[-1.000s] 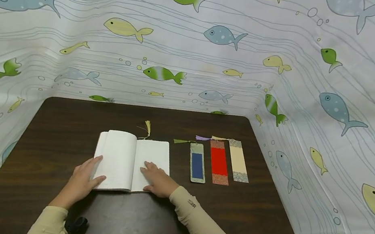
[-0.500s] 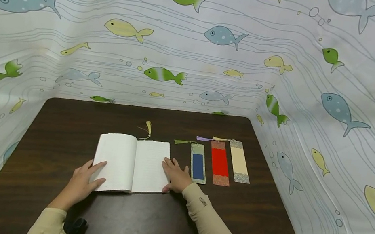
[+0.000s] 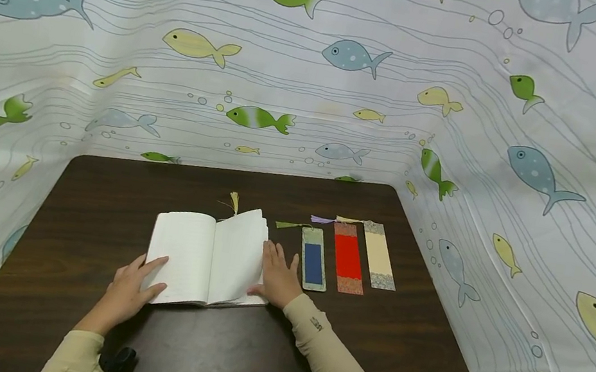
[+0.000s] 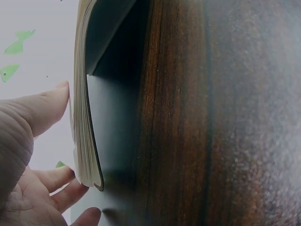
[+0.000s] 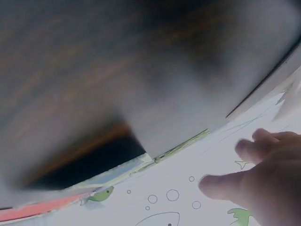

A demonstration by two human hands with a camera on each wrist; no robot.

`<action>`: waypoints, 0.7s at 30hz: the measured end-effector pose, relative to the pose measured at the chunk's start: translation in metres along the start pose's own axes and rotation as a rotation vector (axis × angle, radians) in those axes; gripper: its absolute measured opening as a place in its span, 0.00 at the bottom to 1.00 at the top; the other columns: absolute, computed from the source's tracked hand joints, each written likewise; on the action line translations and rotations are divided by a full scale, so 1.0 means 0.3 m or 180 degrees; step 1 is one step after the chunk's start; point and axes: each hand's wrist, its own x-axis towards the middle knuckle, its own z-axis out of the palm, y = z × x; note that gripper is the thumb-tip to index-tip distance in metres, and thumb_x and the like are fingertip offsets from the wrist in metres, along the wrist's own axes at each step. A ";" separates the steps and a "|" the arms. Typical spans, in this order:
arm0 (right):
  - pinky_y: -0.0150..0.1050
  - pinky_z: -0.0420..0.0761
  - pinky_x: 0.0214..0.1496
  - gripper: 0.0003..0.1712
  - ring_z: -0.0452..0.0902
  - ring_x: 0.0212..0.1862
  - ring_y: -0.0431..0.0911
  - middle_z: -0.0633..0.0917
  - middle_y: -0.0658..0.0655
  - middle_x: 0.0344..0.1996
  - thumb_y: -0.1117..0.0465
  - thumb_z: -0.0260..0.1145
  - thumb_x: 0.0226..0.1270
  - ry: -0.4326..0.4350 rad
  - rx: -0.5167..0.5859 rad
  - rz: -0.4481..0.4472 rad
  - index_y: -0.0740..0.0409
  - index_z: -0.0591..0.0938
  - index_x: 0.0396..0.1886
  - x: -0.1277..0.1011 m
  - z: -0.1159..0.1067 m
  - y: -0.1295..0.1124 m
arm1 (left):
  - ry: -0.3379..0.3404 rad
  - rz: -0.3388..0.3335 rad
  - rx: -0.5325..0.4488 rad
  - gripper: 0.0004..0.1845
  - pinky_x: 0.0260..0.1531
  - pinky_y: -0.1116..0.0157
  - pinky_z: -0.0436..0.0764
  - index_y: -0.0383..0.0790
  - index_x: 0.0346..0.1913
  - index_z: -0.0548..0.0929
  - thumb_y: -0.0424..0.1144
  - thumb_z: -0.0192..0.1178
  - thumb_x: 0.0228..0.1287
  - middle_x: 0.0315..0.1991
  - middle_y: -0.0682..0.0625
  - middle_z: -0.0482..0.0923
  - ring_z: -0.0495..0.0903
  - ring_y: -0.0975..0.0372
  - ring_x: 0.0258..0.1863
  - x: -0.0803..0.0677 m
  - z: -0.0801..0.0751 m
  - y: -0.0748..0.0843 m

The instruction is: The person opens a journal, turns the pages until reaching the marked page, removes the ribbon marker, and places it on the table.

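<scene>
An open notebook (image 3: 180, 255) with white pages lies on the dark wooden table. My left hand (image 3: 128, 290) rests on its left edge, thumb and fingertips touching the page. The left wrist view shows the thick stack of page edges (image 4: 83, 122) beside that hand (image 4: 28, 146). On the right half, a few pages (image 3: 240, 255) stand raised and bowed. My right hand (image 3: 280, 278) touches their right edge with its fingers fairly straight, the thumb low near the bottom corner. A yellow tassel (image 3: 234, 203) sticks out past the notebook's top.
Right of the notebook lie three tasselled bookmarks: one blue and pale green (image 3: 313, 263), one red (image 3: 347, 252), one cream (image 3: 379, 251). The blue one is close to my right hand. A fish-print cloth (image 3: 290, 87) surrounds the table (image 3: 115, 196) at the back and sides.
My right hand has moved from the middle of the right page to its outer edge. Pages there, flat half a second ago, are now lifted. The left hand has barely moved.
</scene>
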 end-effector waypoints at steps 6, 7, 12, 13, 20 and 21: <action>0.76 0.47 0.71 0.64 0.41 0.81 0.60 0.47 0.64 0.81 0.40 0.78 0.56 0.0046 0.0217 -0.0273 0.63 0.54 0.81 -0.001 -0.009 -0.009 | -0.0010 0.0018 -0.0010 0.33 0.51 0.20 0.55 0.40 0.75 0.66 0.47 0.62 0.73 0.73 0.20 0.49 0.51 0.23 0.67 0.000 0.000 -0.009; 0.76 0.45 0.71 0.64 0.39 0.81 0.60 0.46 0.64 0.82 0.42 0.79 0.56 0.0018 0.0345 -0.0379 0.62 0.53 0.81 -0.001 -0.014 -0.011 | -0.0012 0.0023 -0.0013 0.33 0.51 0.20 0.55 0.40 0.75 0.66 0.48 0.61 0.73 0.73 0.20 0.49 0.51 0.23 0.67 0.000 0.000 -0.010; 0.72 0.40 0.73 0.69 0.36 0.81 0.60 0.43 0.66 0.81 0.47 0.79 0.59 -0.0257 0.1111 -0.0861 0.63 0.41 0.82 0.005 -0.051 -0.052 | -0.0045 -0.0011 -0.0026 0.33 0.52 0.20 0.54 0.40 0.75 0.65 0.47 0.61 0.73 0.74 0.20 0.48 0.50 0.23 0.67 -0.002 0.000 -0.010; 0.69 0.41 0.75 0.70 0.37 0.82 0.58 0.43 0.66 0.81 0.45 0.78 0.59 -0.0308 0.1208 -0.0928 0.63 0.40 0.82 0.005 -0.055 -0.064 | -0.0052 -0.0018 -0.0033 0.33 0.52 0.20 0.54 0.40 0.75 0.65 0.47 0.61 0.73 0.74 0.20 0.48 0.50 0.23 0.68 -0.002 -0.001 -0.009; 0.60 0.53 0.77 0.54 0.40 0.82 0.50 0.46 0.57 0.82 0.44 0.68 0.71 -0.0487 0.1172 -0.1456 0.53 0.47 0.83 0.003 -0.041 -0.162 | -0.0049 -0.0037 -0.0228 0.29 0.53 0.21 0.50 0.39 0.75 0.66 0.51 0.47 0.81 0.74 0.21 0.46 0.46 0.23 0.69 -0.007 -0.001 -0.006; 0.60 0.54 0.77 0.51 0.41 0.82 0.50 0.47 0.56 0.82 0.44 0.67 0.72 -0.0481 0.1077 -0.1506 0.51 0.50 0.83 0.002 -0.038 -0.174 | -0.0032 -0.0017 -0.0281 0.29 0.52 0.20 0.49 0.38 0.75 0.66 0.52 0.43 0.83 0.74 0.20 0.46 0.46 0.23 0.69 -0.009 -0.002 -0.004</action>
